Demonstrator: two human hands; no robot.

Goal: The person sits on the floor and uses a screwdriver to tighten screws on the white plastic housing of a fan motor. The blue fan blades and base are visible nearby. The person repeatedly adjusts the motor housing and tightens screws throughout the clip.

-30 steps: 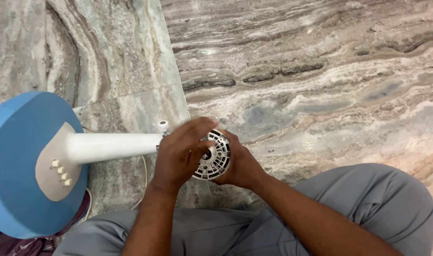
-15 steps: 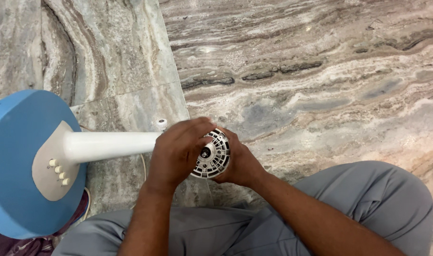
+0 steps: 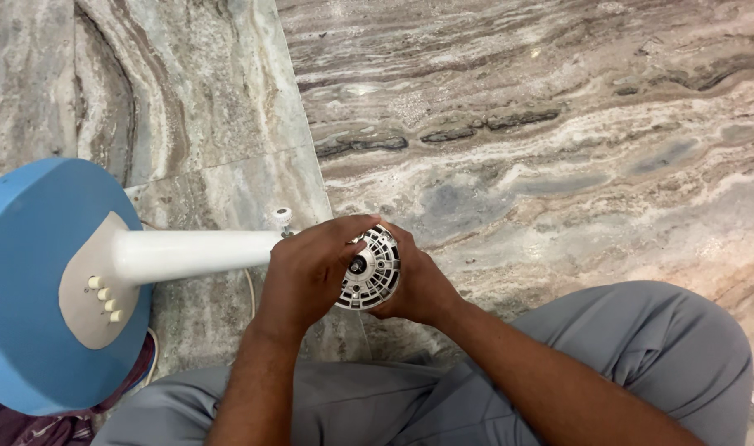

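Little difference from the earlier frames is seen: the fan has stayed laid on its side on the marble floor (image 3: 559, 124), and both hands have remained closed round its white motor housing (image 3: 370, 271), with only a slight shift of the whole view. The left hand (image 3: 309, 272) is wrapped over the near and upper side of the housing, its fingers (image 3: 344, 235) curled across the top edge and pressed against the plastic. The right hand (image 3: 418, 285) is cupped behind the far side of the housing, and its fingertips are hidden, so only a firm clasp can be reported. The round vented face of the housing, with a dark hub at its middle, is turned up between the two hands. From the housing a white pole (image 3: 191, 252) runs to the left and is joined to a round blue base (image 3: 38, 281), on which a grey panel (image 3: 92, 285) with a row of small cream buttons (image 3: 104, 299) is set. A small white knob (image 3: 283, 216) stands on the pole just beside the left hand. A thin white cord (image 3: 251, 285) lies on the floor under the pole. The grey trousers (image 3: 658, 347) of the seated person fill the lower edge. No containers, packages or labels are visible.
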